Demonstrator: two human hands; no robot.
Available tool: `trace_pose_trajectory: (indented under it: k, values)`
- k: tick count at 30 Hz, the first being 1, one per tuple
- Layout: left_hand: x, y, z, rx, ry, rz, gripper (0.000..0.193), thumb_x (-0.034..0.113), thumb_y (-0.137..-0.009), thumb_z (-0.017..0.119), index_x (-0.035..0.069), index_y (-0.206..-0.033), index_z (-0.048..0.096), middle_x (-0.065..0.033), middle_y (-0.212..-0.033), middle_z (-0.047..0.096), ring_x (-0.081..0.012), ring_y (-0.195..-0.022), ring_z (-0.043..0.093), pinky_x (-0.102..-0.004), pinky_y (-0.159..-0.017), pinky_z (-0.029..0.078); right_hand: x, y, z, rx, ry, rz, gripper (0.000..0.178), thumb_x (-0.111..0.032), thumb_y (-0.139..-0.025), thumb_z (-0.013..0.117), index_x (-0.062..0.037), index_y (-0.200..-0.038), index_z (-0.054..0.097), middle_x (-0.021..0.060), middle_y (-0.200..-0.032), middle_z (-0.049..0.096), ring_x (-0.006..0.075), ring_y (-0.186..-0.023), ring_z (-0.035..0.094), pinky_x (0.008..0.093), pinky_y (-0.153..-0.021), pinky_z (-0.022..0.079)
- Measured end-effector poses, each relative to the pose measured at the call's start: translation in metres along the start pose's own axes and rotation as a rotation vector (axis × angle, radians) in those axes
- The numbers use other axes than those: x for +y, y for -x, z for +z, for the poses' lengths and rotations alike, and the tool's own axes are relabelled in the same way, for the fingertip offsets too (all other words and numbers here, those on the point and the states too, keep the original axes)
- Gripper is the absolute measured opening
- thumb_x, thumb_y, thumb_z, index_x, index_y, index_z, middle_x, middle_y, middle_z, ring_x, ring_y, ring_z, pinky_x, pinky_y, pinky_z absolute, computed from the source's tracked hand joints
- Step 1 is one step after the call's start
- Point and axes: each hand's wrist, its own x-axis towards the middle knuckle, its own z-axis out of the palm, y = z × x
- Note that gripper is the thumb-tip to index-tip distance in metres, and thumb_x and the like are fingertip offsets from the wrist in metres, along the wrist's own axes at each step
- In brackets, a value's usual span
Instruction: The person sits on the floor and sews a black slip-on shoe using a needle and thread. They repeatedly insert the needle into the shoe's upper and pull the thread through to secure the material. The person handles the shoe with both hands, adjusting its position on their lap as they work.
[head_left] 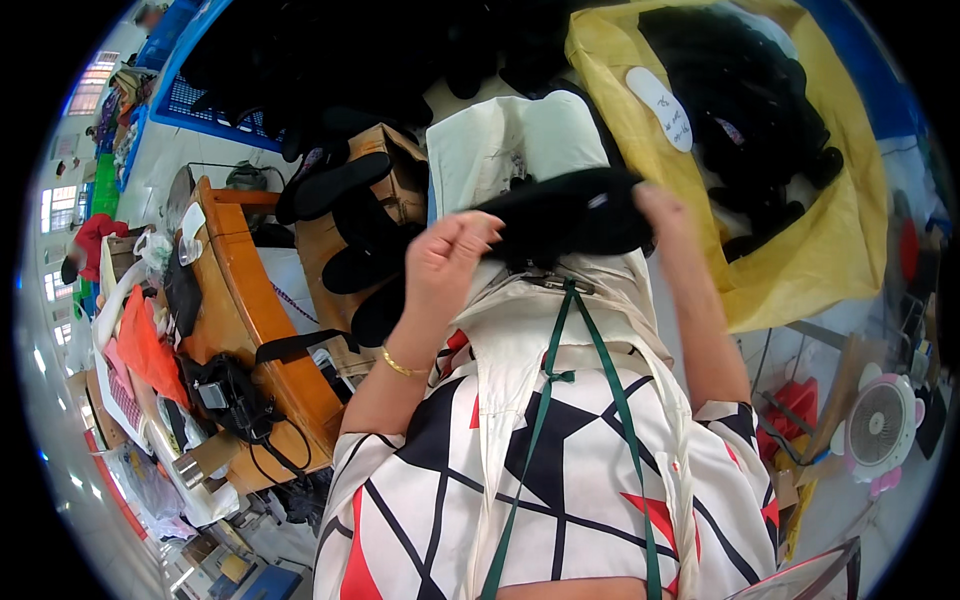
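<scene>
A black cloth shoe is held crosswise in front of my body, slightly blurred. My right hand grips its right end, with the fingers partly hidden behind it. At the left end my left hand is closed, its curled fingertips against the black material. Beneath the shoe is a pale cloth-covered support, with my cream apron just nearer. More black shoes lie on and around a cardboard box to the left of my left hand.
On the right a large yellow bag holds many black shoes, with a white sole-shaped card at its side. A wooden table stands left, bearing a black device. A white fan is at the lower right. Blue crates stand behind.
</scene>
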Motion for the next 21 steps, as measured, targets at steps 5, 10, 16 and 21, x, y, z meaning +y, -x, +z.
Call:
trace_pose_trajectory:
  k: [5, 10, 16, 21]
  values:
    - [-0.021, -0.032, -0.014, 0.059, -0.286, -0.011, 0.018, 0.016, -0.097, 0.064, -0.001, -0.097, 0.070, -0.0034, -0.085, 0.066, -0.0087, -0.074, 0.057, -0.0232, -0.070, 0.047, -0.008, -0.037, -0.095, 0.535, -0.721, 0.001, 0.038, -0.035, -0.101, 0.058, 0.0018, -0.110, 0.064, 0.0040, -0.086, 0.065, 0.0146, -0.076, 0.064, 0.0304, -0.074, 0.055]
    - [-0.054, -0.049, 0.008, -0.081, -0.481, 0.077, 0.011, 0.014, -0.090, 0.068, 0.003, -0.092, 0.070, -0.0115, -0.085, 0.067, -0.0241, -0.076, 0.062, -0.0329, -0.071, 0.049, 0.028, -0.021, -0.064, 0.290, -0.501, 0.023, 0.026, -0.025, -0.100, 0.062, -0.0001, -0.101, 0.069, 0.0008, -0.082, 0.061, 0.0099, -0.072, 0.058, 0.0254, -0.072, 0.052]
    - [-0.071, -0.054, 0.031, -0.345, -0.607, 0.091, 0.012, 0.016, -0.085, 0.068, 0.005, -0.090, 0.072, -0.0108, -0.081, 0.061, -0.0297, -0.083, 0.060, -0.0392, -0.074, 0.049, 0.033, 0.011, 0.023, 0.034, 0.445, -0.371, 0.016, -0.014, -0.090, 0.069, -0.0014, -0.100, 0.067, 0.0080, -0.087, 0.064, 0.0192, -0.077, 0.062, 0.0284, -0.072, 0.050]
    - [-0.084, -0.054, 0.030, -0.376, -0.540, 0.103, 0.014, 0.016, -0.083, 0.069, 0.005, -0.092, 0.071, -0.0119, -0.086, 0.062, -0.0316, -0.084, 0.060, -0.0389, -0.076, 0.049, 0.022, 0.013, 0.051, -0.200, 0.806, -0.779, 0.025, -0.012, -0.081, 0.075, -0.0054, -0.104, 0.068, 0.0100, -0.091, 0.059, 0.0273, -0.088, 0.061, 0.0339, -0.073, 0.051]
